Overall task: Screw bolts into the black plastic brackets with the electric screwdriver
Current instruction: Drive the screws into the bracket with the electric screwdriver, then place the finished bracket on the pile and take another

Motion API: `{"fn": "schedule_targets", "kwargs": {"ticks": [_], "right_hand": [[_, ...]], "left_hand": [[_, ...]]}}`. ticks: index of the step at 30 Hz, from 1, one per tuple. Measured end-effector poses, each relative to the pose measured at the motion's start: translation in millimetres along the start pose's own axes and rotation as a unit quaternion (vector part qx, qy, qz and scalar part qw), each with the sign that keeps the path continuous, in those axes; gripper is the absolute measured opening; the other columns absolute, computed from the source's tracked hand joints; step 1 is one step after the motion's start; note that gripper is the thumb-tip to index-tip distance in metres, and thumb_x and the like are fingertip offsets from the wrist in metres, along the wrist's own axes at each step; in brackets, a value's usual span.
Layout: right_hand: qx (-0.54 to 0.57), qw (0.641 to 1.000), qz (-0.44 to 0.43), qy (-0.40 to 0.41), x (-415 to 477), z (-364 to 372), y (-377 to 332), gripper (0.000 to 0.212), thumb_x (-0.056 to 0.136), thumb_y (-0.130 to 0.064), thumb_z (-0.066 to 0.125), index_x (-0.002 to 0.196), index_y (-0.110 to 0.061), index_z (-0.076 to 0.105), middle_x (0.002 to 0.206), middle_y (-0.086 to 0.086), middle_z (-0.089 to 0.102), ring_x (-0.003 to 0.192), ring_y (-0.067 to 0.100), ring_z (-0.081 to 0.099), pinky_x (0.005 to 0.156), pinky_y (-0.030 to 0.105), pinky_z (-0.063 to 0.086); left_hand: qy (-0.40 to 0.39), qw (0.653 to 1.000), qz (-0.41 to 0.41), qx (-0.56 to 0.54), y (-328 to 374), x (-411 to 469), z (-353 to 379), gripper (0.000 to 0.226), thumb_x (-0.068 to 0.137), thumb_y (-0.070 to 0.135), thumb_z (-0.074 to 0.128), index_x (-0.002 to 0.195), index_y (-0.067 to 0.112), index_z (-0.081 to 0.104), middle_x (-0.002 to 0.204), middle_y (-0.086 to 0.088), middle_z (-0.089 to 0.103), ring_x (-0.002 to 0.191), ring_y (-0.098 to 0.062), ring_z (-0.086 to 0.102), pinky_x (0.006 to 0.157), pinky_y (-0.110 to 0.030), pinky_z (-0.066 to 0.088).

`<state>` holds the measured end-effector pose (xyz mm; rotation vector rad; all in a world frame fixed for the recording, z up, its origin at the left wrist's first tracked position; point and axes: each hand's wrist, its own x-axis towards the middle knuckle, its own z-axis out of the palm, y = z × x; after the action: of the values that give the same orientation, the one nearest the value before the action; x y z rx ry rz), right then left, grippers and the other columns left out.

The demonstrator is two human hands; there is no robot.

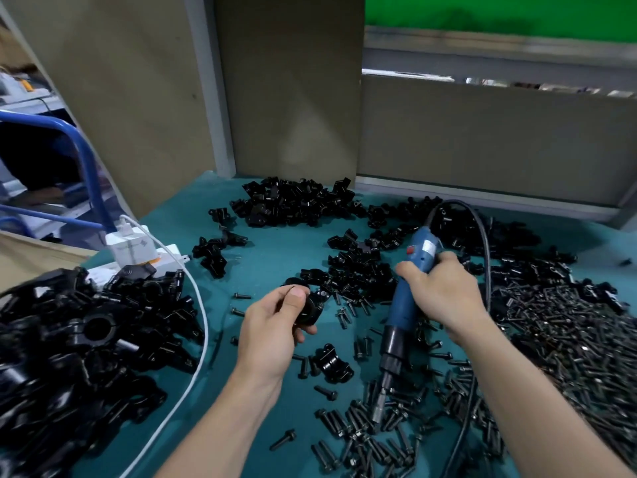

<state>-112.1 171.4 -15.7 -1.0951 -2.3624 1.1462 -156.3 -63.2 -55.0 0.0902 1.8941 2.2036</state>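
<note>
My left hand [272, 336] holds a black plastic bracket [308, 310] between thumb and fingers above the teal table. My right hand [443, 289] grips the blue electric screwdriver [405, 305], whose bit [379, 407] points down and toward me into loose black bolts [386, 439]. Its black cable [481, 236] loops up behind the hand. Another bracket [331, 362] lies on the table between my hands. Single bolts [325, 391] are scattered around it.
A heap of assembled black brackets [79, 343] fills the left side. Loose bracket halves [296, 201] pile at the back. A large mound of bolts [565, 336] lies to the right. A white power strip with charger [132, 246] and white cable [196, 343] sits at left.
</note>
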Motion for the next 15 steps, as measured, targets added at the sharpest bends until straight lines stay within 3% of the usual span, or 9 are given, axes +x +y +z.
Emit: {"fn": "schedule_targets", "kwargs": {"ticks": [2, 4, 9, 12, 13, 15], "right_hand": [[-0.105, 0.994, -0.007, 0.027, 2.1, 4.4, -0.3, 0.063, 0.081, -0.062, 0.067, 0.118, -0.015, 0.048, 0.086, 0.001, 0.059, 0.07, 0.021, 0.06, 0.054, 0.031, 0.042], [-0.141, 0.989, 0.003, 0.03, 3.3, 8.8, -0.1, 0.071, 0.082, -0.065, 0.067, 0.12, -0.009, 0.047, 0.085, 0.003, 0.056, 0.068, 0.021, 0.056, 0.051, 0.029, 0.036], [-0.221, 0.972, -0.007, 0.074, -8.9, 9.2, -7.9, 0.059, 0.094, -0.06, 0.062, 0.093, -0.002, 0.055, 0.075, 0.008, 0.057, 0.061, 0.023, 0.053, 0.048, 0.031, 0.035], [-0.268, 0.957, -0.077, 0.075, -37.1, 8.1, -20.9, 0.045, 0.098, -0.045, 0.066, 0.115, -0.003, 0.061, 0.098, 0.011, 0.068, 0.074, 0.025, 0.061, 0.06, 0.029, 0.042], [-0.25, 0.96, -0.112, 0.061, -49.7, 10.5, -26.7, 0.04, 0.098, -0.038, 0.067, 0.124, -0.008, 0.062, 0.103, 0.008, 0.07, 0.071, 0.019, 0.063, 0.057, 0.026, 0.044], [-0.13, 0.977, -0.166, -0.018, -77.1, 21.4, -38.8, 0.03, 0.097, -0.026, 0.068, 0.127, -0.022, 0.066, 0.096, -0.007, 0.071, 0.051, 0.003, 0.064, 0.043, 0.016, 0.045]], "left_hand": [[-0.021, 0.998, -0.03, -0.047, 2.9, -0.7, -0.6, 0.026, 0.108, 0.024, 0.054, 0.1, 0.012, 0.075, 0.088, -0.013, 0.075, 0.057, -0.015, 0.063, 0.049, -0.021, 0.049], [-0.045, 0.991, -0.058, -0.109, 5.2, -3.9, -1.5, 0.031, 0.11, 0.027, 0.048, 0.107, 0.005, 0.07, 0.087, -0.019, 0.076, 0.054, -0.017, 0.061, 0.045, -0.023, 0.047], [-0.059, 0.987, -0.075, -0.133, 8.1, -6.4, -5.1, 0.042, 0.112, 0.037, 0.039, 0.112, 0.004, 0.066, 0.086, -0.022, 0.076, 0.051, -0.018, 0.054, 0.043, -0.024, 0.04], [-0.046, 0.99, -0.063, -0.116, 6.2, -3.5, -5.6, 0.041, 0.112, 0.037, 0.039, 0.111, 0.007, 0.068, 0.083, -0.018, 0.076, 0.051, -0.014, 0.049, 0.043, -0.02, 0.036], [-0.038, 0.992, -0.056, -0.107, 5.1, -2.0, -5.0, 0.04, 0.112, 0.036, 0.04, 0.109, 0.009, 0.069, 0.082, -0.016, 0.075, 0.05, -0.013, 0.048, 0.044, -0.019, 0.036], [-0.021, 0.993, -0.041, -0.108, 4.0, 0.0, -1.9, 0.038, 0.11, 0.035, 0.044, 0.101, 0.012, 0.074, 0.084, -0.015, 0.075, 0.053, -0.013, 0.051, 0.046, -0.018, 0.04]]}}
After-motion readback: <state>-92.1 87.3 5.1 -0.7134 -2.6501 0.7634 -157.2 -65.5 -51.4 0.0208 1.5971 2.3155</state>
